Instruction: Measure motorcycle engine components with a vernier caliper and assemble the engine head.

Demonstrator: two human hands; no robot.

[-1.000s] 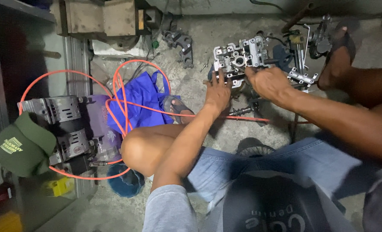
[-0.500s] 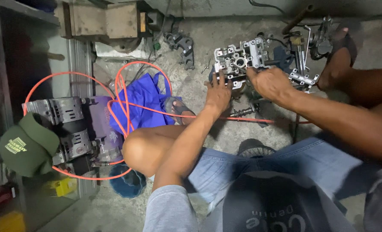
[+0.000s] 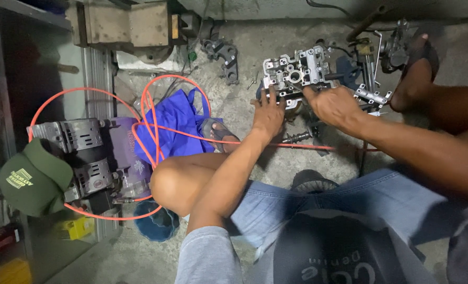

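Note:
A silver engine cylinder head sits on the concrete floor ahead of me. My left hand rests against its near left edge with fingers spread. From the right, my right hand grips its near side, fingers curled over the metal. A valve with a spring lies on the floor just below my hands.
An orange air hose loops over a blue cloth bag and a small compressor at left. A green cap lies beside it. More metal engine parts and my sandalled foot are at right.
Both hands stay on the cylinder head; only slight shifts of the fingers and of the view.

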